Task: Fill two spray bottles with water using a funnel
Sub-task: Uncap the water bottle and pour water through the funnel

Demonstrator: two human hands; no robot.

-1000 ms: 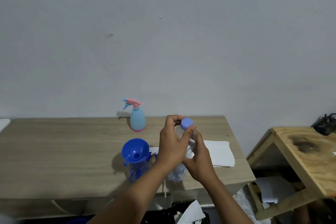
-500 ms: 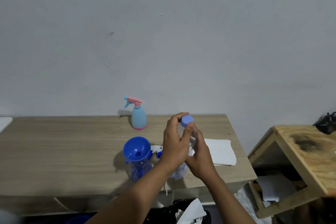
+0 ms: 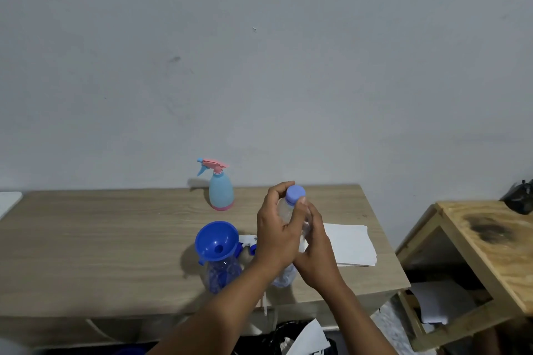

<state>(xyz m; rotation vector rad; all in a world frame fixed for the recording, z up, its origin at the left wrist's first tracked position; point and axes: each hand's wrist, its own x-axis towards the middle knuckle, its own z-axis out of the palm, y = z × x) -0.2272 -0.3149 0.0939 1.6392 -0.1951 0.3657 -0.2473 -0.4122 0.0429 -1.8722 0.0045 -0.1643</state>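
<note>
A clear water bottle (image 3: 285, 276) with a light-blue cap (image 3: 296, 194) stands upright over the table's front, held between both hands. My left hand (image 3: 275, 235) curls its fingers and thumb round the cap and neck. My right hand (image 3: 315, 256) grips the bottle's body from the right side. Just left of them a blue funnel (image 3: 215, 241) sits in the mouth of a clear spray bottle (image 3: 221, 275). A white and blue spray head (image 3: 248, 241) lies behind it. A light-blue spray bottle (image 3: 220, 193) with a pink trigger stands at the table's back edge.
The wooden table (image 3: 101, 239) stands against a grey wall. White paper sheets (image 3: 350, 245) lie to the right of my hands. A lower plywood side table (image 3: 478, 242) stands at the right with a black object (image 3: 519, 202) on it. Bags and papers lie on the floor below.
My left hand's fingers have shifted round the cap of the water bottle. The bottle stays upright in my right hand. The spray bottles and the funnel have not moved.
</note>
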